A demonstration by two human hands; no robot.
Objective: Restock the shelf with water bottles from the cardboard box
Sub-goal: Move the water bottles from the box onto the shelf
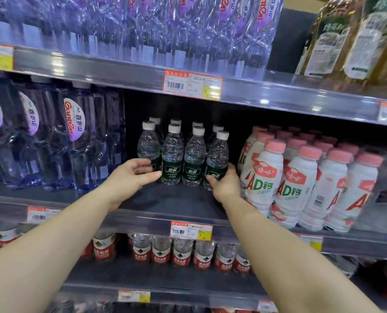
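Squaring up the green-label water bottles (181, 154) mid-shelf.
Your left hand (131, 175) cups the leftmost bottle, your right hand (221, 181) grips the rightmost; press both inward evenly, keeping bases flat on the shelf (176, 202).

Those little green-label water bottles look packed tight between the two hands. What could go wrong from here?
1. The green-label bottles stand upright, close together. A push from the left hand or the right hand could topple one into the rest.
2. The right hand sits close beside the pink-capped milk drinks, so it might knock them.
3. Bare shelf lies in front of the bottles, so a tipped one could roll off.
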